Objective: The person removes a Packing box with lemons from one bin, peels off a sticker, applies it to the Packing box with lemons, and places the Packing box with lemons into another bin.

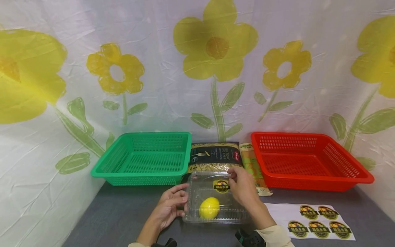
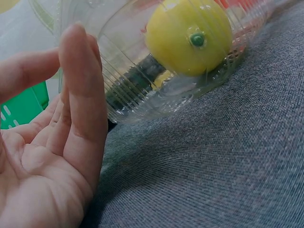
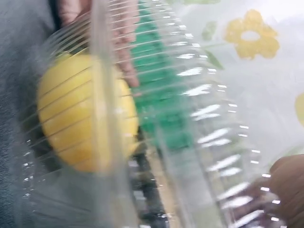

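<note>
Container (image 1: 200, 188) (one label (image 1: 221, 186)) holds one yellow fruit (image 1: 210, 208); left hand (image 1: 170, 205) relaxed, right hand (image 1: 243, 188) unclear.

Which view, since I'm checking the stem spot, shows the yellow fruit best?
The left wrist view: the yellow fruit appears large and fairly sharp, its green spot facing the camera. The head view shows it small; the right wrist view shows it large but blurred, behind clear ridged plastic.
</note>
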`<state>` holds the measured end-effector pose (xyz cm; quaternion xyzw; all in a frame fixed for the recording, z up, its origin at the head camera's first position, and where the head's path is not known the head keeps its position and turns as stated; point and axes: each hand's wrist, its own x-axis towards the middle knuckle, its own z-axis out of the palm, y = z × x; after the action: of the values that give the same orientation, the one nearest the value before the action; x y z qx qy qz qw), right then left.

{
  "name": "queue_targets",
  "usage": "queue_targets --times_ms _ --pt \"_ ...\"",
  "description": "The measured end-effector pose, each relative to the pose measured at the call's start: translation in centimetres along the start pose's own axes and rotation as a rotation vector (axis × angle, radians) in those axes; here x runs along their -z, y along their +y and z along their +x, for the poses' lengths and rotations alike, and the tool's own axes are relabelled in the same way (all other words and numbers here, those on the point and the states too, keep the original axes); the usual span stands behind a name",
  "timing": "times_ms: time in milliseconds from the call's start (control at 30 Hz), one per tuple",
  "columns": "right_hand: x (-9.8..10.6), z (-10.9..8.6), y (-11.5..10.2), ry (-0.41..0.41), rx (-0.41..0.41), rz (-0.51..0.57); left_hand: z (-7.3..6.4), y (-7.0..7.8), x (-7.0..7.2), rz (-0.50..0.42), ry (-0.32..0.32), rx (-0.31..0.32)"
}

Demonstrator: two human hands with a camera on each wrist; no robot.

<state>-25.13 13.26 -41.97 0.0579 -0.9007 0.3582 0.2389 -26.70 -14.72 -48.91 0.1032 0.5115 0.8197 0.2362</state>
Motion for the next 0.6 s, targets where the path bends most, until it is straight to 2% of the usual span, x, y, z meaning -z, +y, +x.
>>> queue_targets --times_ms 133,267,433,600 --pt "1.1 0.4 0.3 0.049 -0.058 0.061 0.0 0.1 0.0 0.001 -0.002 0.006" --pt "3.2 1.0 1.0 0.126 -0.114 0.107 0.0 0.0 -0.1 0.008 0.005 0.005" --pt "6.1 1.5 2.7 0.284 -0.180 0.125 0.0 0.1 -0.4 0.018 0.033 0.014" --pt "8.3 1.6 4.2 0.463 -0.307 0.134 -0.1 0.4 -0.8 0.071 0.113 0.034"
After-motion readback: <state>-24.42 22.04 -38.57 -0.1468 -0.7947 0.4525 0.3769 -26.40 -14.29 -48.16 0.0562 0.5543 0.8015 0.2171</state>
